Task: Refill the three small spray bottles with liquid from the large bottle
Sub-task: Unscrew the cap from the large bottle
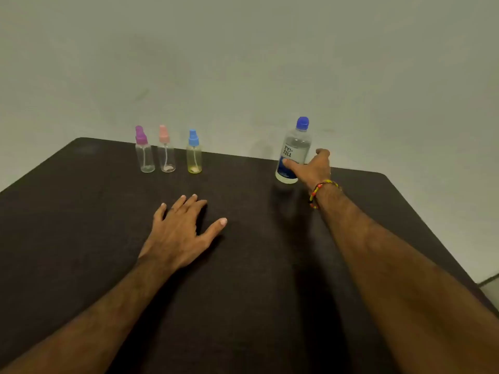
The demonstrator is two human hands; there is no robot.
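Note:
Three small clear spray bottles stand in a row near the table's far edge: one with a purple cap [144, 151], one with a pink cap [166, 150] and a yellowish one with a blue cap [194, 153]. To their right stands the large water bottle [295, 147], upright, with a blue cap and a blue-and-white label. My right hand [313, 168] grips its lower part, thumb across the front and fingers round the back. My left hand [182, 233] rests flat on the table, fingers spread, a short way in front of the small bottles.
A dark table [81, 238] fills the lower view; its far edge runs just behind the bottles and its right edge slants down at the right. A plain pale wall [243, 63] stands behind. A coloured bracelet [321, 188] circles my right wrist.

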